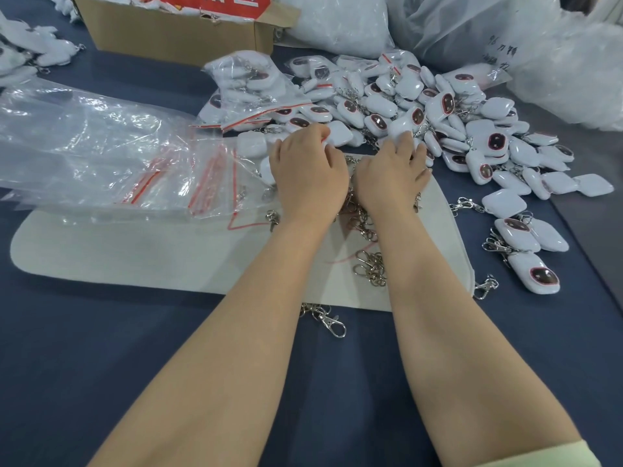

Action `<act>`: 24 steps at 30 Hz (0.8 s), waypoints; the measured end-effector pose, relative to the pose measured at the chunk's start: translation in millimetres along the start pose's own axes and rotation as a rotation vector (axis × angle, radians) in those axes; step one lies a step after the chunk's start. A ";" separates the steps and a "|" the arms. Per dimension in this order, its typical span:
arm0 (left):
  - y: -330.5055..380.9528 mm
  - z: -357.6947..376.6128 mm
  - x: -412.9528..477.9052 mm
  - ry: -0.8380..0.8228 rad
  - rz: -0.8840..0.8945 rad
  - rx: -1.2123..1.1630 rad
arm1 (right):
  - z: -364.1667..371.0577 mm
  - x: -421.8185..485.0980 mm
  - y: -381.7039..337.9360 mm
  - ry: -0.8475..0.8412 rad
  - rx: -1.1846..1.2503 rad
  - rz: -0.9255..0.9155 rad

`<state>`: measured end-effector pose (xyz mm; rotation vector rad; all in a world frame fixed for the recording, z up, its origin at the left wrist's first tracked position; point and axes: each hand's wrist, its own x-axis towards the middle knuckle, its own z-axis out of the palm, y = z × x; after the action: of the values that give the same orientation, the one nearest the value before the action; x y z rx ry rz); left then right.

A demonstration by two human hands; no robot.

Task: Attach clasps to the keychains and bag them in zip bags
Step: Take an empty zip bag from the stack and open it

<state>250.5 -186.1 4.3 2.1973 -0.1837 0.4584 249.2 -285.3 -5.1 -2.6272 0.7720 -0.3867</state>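
Fingers (317, 134) of the left hand (308, 170) curl round the edge of a white keychain (338, 138) at the near edge of a heap, while the right hand (391, 173) lies just beside it, its fingers spread and its tips touching the next pieces; whether those tips pinch anything cannot be told. The keychain is a glossy white, rounded-square plastic shell, like the rest of the heap of keychains (472, 129) that fans out to the right, many showing a dark oval window ringed in red and a short silver chain. Both wrists rest over a scatter of silver swivel clasps (369, 267) on a pale felt mat (135, 251), with one loose clasp (333, 323) lying off the mat's near edge on the dark blue cloth (168, 348). Left of the hands lies a stack of clear zip bags (135, 163) with red seal strips; beyond them sit filled bags (249, 92) of keychains. A cardboard box (175, 32) and large plastic sacks (337, 25) stand at the far side of the table
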 end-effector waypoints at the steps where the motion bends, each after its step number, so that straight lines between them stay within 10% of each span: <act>1: 0.0 0.1 -0.1 -0.001 0.000 0.000 | 0.2 0.3 0.3 -0.008 -0.011 -0.001; 24: 0.6 -0.8 -0.8 -0.003 -0.004 0.006 | -5.3 -2.2 -8.1 0.209 0.245 -0.040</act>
<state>249.4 -185.9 4.9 2.2036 -0.1799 0.4545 249.3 -279.2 2.8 -2.4007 0.6874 -0.7289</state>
